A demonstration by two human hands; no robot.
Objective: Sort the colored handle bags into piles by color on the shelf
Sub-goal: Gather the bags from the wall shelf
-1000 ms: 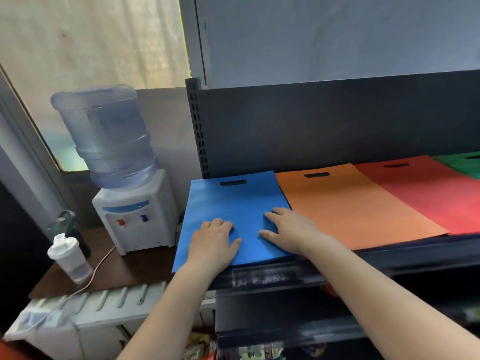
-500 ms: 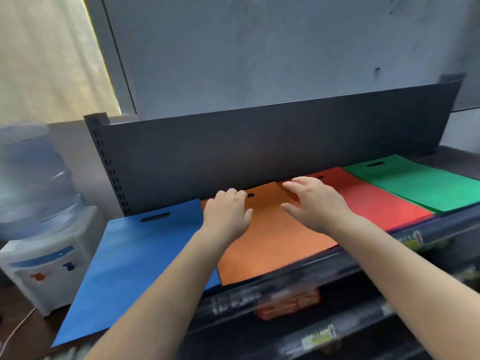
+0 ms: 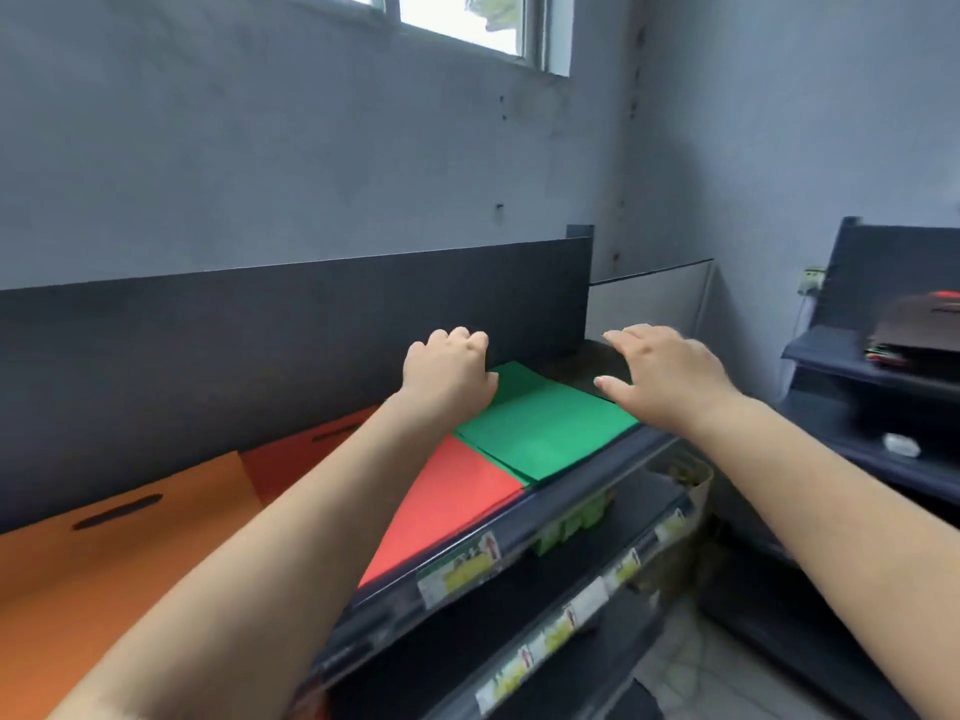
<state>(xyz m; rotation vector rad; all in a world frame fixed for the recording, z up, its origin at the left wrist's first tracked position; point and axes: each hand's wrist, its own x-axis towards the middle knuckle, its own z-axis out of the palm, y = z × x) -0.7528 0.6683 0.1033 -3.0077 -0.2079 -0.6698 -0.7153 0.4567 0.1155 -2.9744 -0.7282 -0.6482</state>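
Left hand [image 3: 449, 376] grip curled on the flat green fabric handle bags [image 3: 545, 428] mid-frame; right hand [image 3: 662, 374] hovers spread, beside the red bag pile [image 3: 447, 506] on the dark metal shelf [image 3: 519, 511].

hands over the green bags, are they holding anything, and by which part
Nothing visibly held. The left hand is curled above the green bags' far left corner; the right hand hovers open beside them.

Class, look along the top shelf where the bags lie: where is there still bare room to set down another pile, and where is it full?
Bare shelf shows only at the far right end, between the green bags and the back panel's end, under the right hand. Leftward it is crowded: green, red bags and orange bags lie edge to edge, the left hand over the green pile.
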